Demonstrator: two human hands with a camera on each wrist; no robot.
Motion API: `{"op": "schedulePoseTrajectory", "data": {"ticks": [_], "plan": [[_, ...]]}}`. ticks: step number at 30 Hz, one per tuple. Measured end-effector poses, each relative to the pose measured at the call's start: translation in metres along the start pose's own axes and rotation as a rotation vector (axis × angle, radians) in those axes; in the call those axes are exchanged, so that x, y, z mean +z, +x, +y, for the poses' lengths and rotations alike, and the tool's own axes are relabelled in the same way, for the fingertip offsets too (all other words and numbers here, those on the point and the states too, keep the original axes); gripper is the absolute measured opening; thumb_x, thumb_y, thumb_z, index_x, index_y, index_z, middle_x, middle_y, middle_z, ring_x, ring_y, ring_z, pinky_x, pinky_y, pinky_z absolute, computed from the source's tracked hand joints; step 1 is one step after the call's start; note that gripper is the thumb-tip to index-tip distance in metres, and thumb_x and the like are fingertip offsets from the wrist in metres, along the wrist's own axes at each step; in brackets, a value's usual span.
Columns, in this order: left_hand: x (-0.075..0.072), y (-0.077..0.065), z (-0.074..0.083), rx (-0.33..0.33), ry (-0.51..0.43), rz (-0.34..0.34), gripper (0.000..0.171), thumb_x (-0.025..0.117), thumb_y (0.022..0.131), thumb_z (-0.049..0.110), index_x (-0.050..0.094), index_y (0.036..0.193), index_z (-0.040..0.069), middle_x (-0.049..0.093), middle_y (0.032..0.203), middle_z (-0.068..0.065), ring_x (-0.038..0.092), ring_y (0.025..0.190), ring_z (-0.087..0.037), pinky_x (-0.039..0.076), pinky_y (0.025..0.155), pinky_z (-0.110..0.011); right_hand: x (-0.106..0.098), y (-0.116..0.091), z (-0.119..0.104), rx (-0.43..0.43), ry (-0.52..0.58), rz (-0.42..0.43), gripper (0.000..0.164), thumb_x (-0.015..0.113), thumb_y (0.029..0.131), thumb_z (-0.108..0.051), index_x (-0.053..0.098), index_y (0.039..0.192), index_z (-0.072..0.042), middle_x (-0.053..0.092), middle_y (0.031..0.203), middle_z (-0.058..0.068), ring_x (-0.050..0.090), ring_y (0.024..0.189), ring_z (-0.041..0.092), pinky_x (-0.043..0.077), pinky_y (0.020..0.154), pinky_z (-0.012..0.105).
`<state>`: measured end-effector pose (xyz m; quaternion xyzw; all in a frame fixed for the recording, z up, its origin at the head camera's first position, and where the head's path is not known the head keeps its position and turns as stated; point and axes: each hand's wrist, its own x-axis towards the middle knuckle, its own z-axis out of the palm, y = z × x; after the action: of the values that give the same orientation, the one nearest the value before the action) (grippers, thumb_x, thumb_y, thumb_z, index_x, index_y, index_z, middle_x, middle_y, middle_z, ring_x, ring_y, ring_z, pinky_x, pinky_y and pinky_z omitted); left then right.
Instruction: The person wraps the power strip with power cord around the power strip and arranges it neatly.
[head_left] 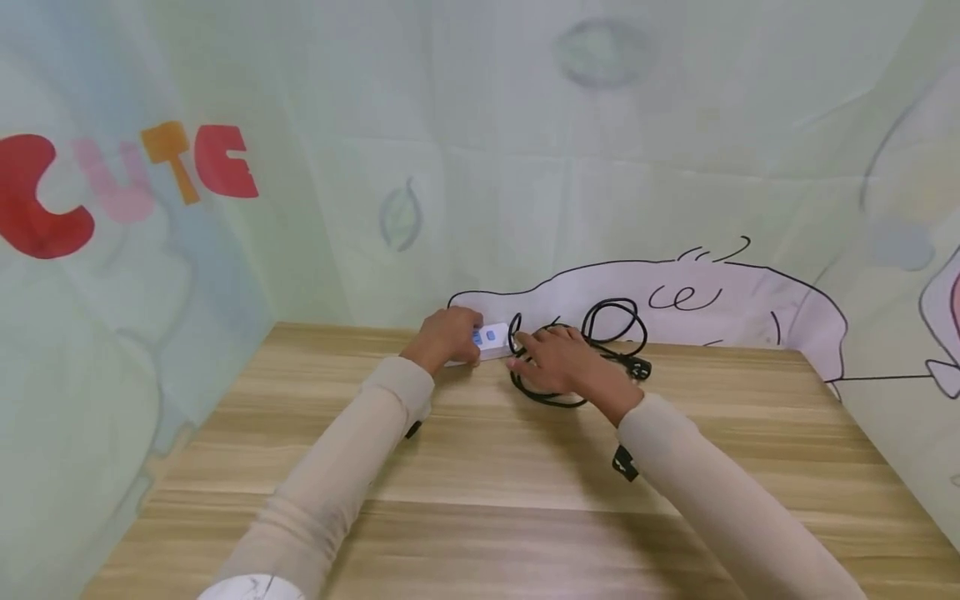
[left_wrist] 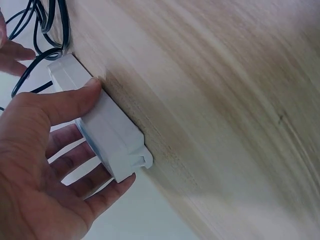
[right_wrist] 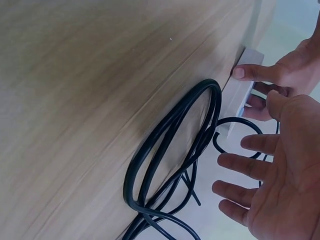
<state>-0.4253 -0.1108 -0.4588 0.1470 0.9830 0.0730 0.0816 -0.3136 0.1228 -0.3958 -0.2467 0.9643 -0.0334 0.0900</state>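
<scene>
A white power strip (head_left: 492, 335) with blue sockets lies at the back edge of the wooden table. My left hand (head_left: 448, 335) grips its left end; in the left wrist view the thumb lies along one side and the fingers curl behind the other. A black power cord (right_wrist: 131, 175) lies in loose loops beside the strip's right end. Over these loops hovers my right hand (head_left: 561, 362), its fingers spread and relaxed, holding nothing. The cord's black plug (head_left: 639, 367) sits to the right of that hand.
The wooden table (head_left: 480, 475) meets a printed curtain (head_left: 495, 200) along its back edge. More curtain with coloured letters hangs at the left. Small black pieces show by both sleeves, near the wrists.
</scene>
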Motion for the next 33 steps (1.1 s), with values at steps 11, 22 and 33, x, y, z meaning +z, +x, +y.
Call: {"op": "schedulePoseTrajectory", "data": {"ticks": [11,22,33], "plan": [[-0.003,0.000,0.002,-0.027,-0.015,-0.033,0.070,0.092,0.082,0.032,0.070,0.146,0.015,0.073,0.144,-0.010,0.065,0.119,-0.029,0.058,0.109,-0.052,0.008,0.024,0.004,-0.028,0.062,-0.027,0.064,0.050,0.120,-0.043,0.044,0.172,-0.007,0.057,0.170,0.020,0.055,0.157,0.044,0.038,0.129,0.071],[-0.007,-0.001,0.005,-0.042,-0.009,-0.041,0.068,0.093,0.082,0.031,0.070,0.145,0.015,0.073,0.141,-0.009,0.065,0.115,-0.030,0.059,0.104,-0.051,0.032,0.066,0.031,-0.087,0.308,-0.025,0.042,0.057,0.117,-0.034,0.062,0.142,0.000,0.074,0.140,0.021,0.073,0.123,0.029,0.060,0.105,0.048],[-0.009,0.002,0.007,-0.040,-0.006,-0.053,0.070,0.095,0.080,0.031,0.071,0.143,0.013,0.073,0.139,-0.009,0.066,0.115,-0.027,0.060,0.103,-0.048,0.065,0.105,0.051,-0.063,0.273,0.096,0.020,0.069,0.113,-0.030,0.066,0.111,-0.010,0.072,0.100,0.005,0.066,0.088,0.021,0.055,0.077,0.037]]}}
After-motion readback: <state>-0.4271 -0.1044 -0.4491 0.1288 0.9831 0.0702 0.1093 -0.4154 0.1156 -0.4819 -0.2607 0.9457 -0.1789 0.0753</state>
